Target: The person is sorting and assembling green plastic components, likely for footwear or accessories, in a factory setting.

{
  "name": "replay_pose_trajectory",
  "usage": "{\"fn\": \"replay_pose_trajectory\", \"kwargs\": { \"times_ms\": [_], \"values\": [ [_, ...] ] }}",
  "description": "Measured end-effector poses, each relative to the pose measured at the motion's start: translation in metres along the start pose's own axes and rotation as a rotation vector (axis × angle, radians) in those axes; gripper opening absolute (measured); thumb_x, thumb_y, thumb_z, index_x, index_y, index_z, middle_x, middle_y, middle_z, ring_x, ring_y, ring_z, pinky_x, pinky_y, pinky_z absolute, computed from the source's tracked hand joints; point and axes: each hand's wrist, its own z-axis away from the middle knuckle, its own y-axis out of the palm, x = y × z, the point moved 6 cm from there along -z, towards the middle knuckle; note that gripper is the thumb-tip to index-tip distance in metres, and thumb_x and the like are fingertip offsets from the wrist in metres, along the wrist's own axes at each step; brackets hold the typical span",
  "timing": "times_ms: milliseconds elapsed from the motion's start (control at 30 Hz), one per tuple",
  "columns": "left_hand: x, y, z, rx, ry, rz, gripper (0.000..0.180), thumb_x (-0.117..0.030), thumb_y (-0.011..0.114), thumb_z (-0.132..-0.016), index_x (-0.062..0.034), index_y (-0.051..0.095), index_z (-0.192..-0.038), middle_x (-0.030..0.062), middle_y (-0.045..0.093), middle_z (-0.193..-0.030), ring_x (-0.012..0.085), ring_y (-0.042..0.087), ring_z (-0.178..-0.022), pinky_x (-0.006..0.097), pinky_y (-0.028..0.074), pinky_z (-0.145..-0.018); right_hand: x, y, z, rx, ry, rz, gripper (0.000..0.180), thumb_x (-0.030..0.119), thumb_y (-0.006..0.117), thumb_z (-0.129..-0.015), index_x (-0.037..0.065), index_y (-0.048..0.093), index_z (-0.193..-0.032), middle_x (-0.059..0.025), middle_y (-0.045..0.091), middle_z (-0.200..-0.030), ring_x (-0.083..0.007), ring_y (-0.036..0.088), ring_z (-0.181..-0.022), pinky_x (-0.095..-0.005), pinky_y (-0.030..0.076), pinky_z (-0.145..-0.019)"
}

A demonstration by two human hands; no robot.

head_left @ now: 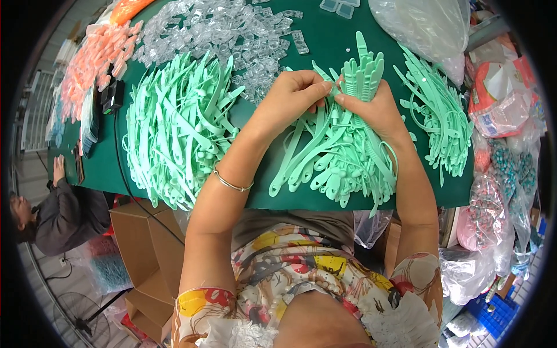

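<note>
My right hand (380,113) is closed round an upright bundle of mint-green plastic straps (362,75) with ridged ends, its thumb lying across the near side. Just left of the bundle, my left hand (296,95) pinches one mint-green strap (332,87) between thumb and fingers. Below both hands lies a loose pile of the same straps (342,156), some with small holes in their rounded ends. A larger strap heap (177,127) sits left of my left forearm. Another group of straps (441,110) lies beyond my right hand.
Clear plastic pieces (214,29) cover the far middle of the green table (272,200). Orange pieces (96,64) lie at the far left, near a small black device (113,95) with a cable. Plastic bags (493,98) crowd the right side. A co-worker (64,214) sits at the left, by a cardboard box (145,238).
</note>
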Motion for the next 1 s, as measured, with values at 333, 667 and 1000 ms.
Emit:
{"fn": "replay_pose_trajectory", "kwargs": {
  "times_ms": [333, 667, 1000],
  "values": [
    [0.005, 0.001, -0.002, -0.153, 0.034, -0.007, 0.022, -0.021, 0.06, -0.083, -0.0021, 0.062, -0.071, -0.0004, 0.054, -0.062, 0.0052, 0.044, -0.057, 0.02, 0.031, -0.051, -0.002, 0.003, 0.0, -0.011, -0.014, -0.002, 0.032, 0.018, 0.075, -0.069, -0.001, 0.065, -0.092, -0.0053, 0.065, -0.082, -0.0124, 0.06, -0.073, -0.027, 0.048, -0.068],
    [0.007, -0.012, -0.007, -0.228, 0.11, -0.004, 0.023, -0.022, 0.06, -0.083, -0.0028, 0.061, -0.07, -0.0019, 0.053, -0.06, 0.0041, 0.042, -0.054, 0.021, 0.031, -0.048, -0.003, 0.003, 0.004, 0.017, 0.118, -0.233, 0.032, 0.012, 0.071, -0.07, 0.001, 0.06, -0.098, -0.0061, 0.061, -0.088, -0.0134, 0.059, -0.077, -0.028, 0.047, -0.071],
    [-0.003, -0.03, -0.005, -0.303, 0.291, -0.387, 0.019, -0.019, 0.064, -0.077, -0.0004, 0.064, -0.079, 0.0075, 0.061, -0.062, 0.0155, 0.055, -0.054, 0.029, 0.045, -0.054, -0.001, 0.001, 0.004, -0.027, 0.172, -0.348, 0.041, 0.011, 0.07, -0.069, -0.002, 0.055, -0.106, -0.0089, 0.06, -0.095, -0.0166, 0.06, -0.082, -0.0294, 0.047, -0.076]
  ]
}}
